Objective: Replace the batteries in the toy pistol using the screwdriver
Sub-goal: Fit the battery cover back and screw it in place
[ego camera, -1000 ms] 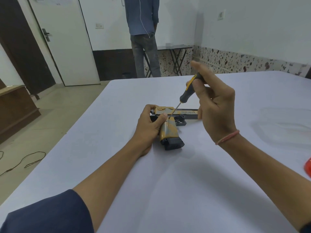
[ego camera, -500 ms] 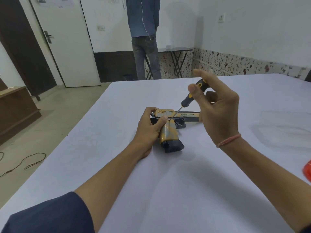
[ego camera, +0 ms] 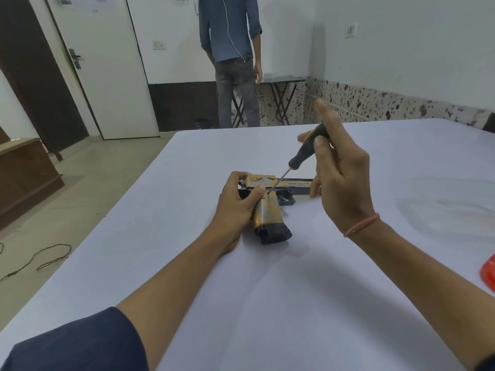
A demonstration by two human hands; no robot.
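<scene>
One toy pistol (ego camera: 267,212) and one screwdriver (ego camera: 302,153) sit at the centre of the frame. Two hands: one left hand (ego camera: 235,207), one right hand (ego camera: 342,178). One worktop (ego camera: 187,263). One red thing (ego camera: 488,271) at the right edge. One standing person (ego camera: 233,62) at top centre. Two doors at upper left: one white door (ego camera: 107,76), one dark door (ego camera: 34,84). Two wall plates: one left wall plate (ego camera: 160,45), one right wall plate (ego camera: 351,30).

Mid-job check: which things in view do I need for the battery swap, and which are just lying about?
Job: toy pistol, flat on the white table, gripped by the left hand; screwdriver, held by the right hand, tip at the pistol's grip.
Lying about: red object at the picture's right edge; cable on the floor; folding table by the far wall.
</scene>
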